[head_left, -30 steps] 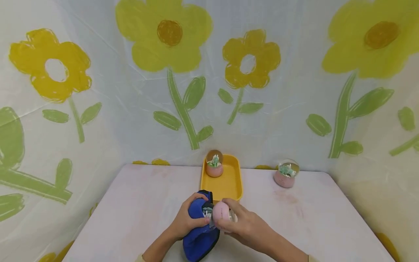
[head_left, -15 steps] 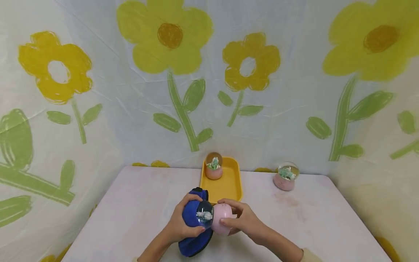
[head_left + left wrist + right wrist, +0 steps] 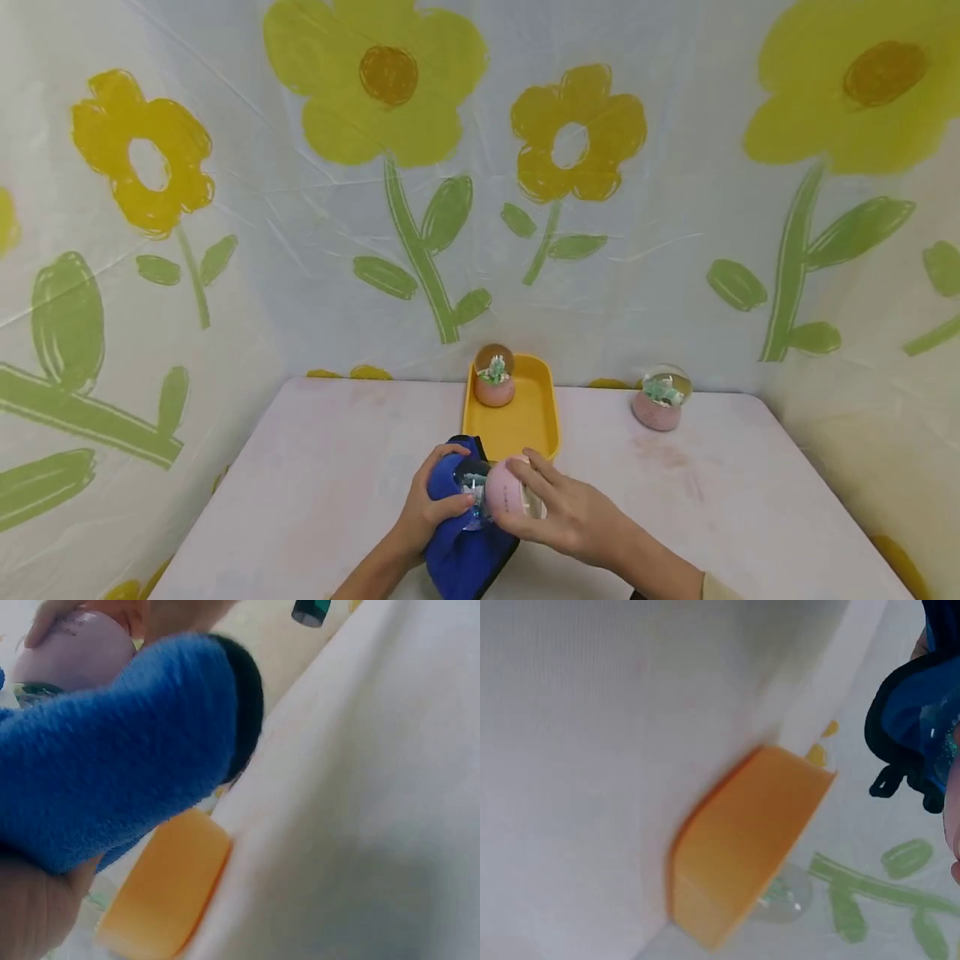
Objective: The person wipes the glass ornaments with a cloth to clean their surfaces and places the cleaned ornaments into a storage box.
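Note:
In the head view my left hand grips a blue cloth wrapped over the glass ball of a snow globe lying on its side. My right hand holds the globe's pink base from the right, fingers curled over it. Both are close in front of the yellow tray. Seen from the left wrist, the fuzzy cloth with its black edging covers most of the ball, and the pink base shows behind it. Only a sliver of the globe's pink base enters the right wrist view.
A yellow tray stands at the back middle with a second snow globe upright in its far left corner. Another snow globe sits on the table at the back right. A flowered sheet rises behind the table.
Half a second ago more of the glass ball was bare; now the cloth covers more of it. The right hand has turned the pink base. The cloth's lower end has swung right.

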`<state>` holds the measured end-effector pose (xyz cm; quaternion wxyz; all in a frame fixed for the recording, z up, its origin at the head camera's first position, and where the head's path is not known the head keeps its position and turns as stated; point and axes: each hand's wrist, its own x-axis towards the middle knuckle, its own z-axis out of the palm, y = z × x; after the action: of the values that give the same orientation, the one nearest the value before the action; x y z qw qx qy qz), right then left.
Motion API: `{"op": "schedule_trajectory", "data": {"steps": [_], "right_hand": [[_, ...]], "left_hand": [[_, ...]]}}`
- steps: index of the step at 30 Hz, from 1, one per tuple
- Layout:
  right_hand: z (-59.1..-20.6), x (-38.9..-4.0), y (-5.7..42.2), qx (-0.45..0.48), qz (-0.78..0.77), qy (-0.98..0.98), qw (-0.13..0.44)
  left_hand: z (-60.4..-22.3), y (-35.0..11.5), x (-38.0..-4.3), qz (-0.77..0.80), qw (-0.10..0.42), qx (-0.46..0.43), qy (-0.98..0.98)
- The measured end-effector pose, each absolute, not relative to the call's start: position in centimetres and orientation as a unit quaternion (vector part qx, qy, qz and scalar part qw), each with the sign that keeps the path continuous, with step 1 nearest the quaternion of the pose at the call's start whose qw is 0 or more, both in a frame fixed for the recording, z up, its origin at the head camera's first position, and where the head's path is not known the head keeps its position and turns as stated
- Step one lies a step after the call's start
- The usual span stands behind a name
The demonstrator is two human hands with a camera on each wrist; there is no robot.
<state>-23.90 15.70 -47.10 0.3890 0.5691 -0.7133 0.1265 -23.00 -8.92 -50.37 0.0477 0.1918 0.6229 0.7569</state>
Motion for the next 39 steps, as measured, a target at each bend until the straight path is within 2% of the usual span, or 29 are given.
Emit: {"op": "schedule_trajectory", "data": {"steps": [2,5,9,14,17,19,21,24,27,29,31,33,35,36,39], "right_hand": [[-47.0,-24.2,15.9,0.563,0.144,-0.723,0.374],[-47.1,-24.3,15.9,0.520,0.254,-0.763,0.288],[-47.6,-24.2,15.7,0.444,0.456,-0.763,0.112],[-47.5,-24.6,15.6,0.252,0.625,-0.726,-0.135],[-47.2,-24.5,15.6,0.193,0.642,-0.716,-0.196],[-46.8,-24.1,15.3,0.212,0.621,-0.736,-0.168],[-46.1,-23.7,14.9,0.262,0.573,-0.770,-0.097],[-45.1,-23.0,14.4,0.368,0.409,-0.831,0.076],[-44.6,-22.7,14.3,0.468,0.212,-0.825,0.235],[-44.7,-22.9,14.6,0.524,0.119,-0.782,0.316],[-45.1,-23.3,14.8,0.560,0.089,-0.739,0.364],[-45.7,-23.4,15.0,0.560,0.126,-0.730,0.371],[-46.4,-23.3,15.0,0.538,0.218,-0.740,0.338],[-46.7,-23.2,14.9,0.517,0.276,-0.748,0.311],[-47.1,-22.8,14.6,0.422,0.467,-0.756,0.177]], "left_hand": [[-50.0,-8.8,-23.3,0.755,0.065,0.190,0.624],[-50.0,-8.7,-23.8,0.746,0.069,0.193,0.634],[-50.7,-8.9,-23.9,0.727,0.048,0.215,0.651],[-50.2,-9.4,-23.6,0.647,-0.008,0.266,0.715],[-49.7,-9.7,-23.4,0.594,-0.032,0.288,0.750],[-49.3,-9.7,-23.4,0.561,-0.048,0.301,0.769],[-49.1,-9.5,-23.7,0.529,-0.067,0.307,0.788],[-48.8,-9.2,-24.2,0.501,-0.088,0.309,0.804],[-48.9,-9.2,-24.6,0.514,-0.085,0.303,0.798],[-49.1,-9.3,-24.6,0.544,-0.077,0.303,0.778],[-49.3,-9.5,-24.6,0.580,-0.065,0.303,0.754],[-49.3,-9.7,-24.5,0.620,-0.048,0.305,0.721],[-49.2,-9.8,-24.2,0.651,-0.033,0.298,0.698],[-49.1,-9.9,-24.0,0.662,-0.028,0.296,0.688],[-48.7,-9.9,-23.4,0.680,-0.031,0.289,0.673]]}}
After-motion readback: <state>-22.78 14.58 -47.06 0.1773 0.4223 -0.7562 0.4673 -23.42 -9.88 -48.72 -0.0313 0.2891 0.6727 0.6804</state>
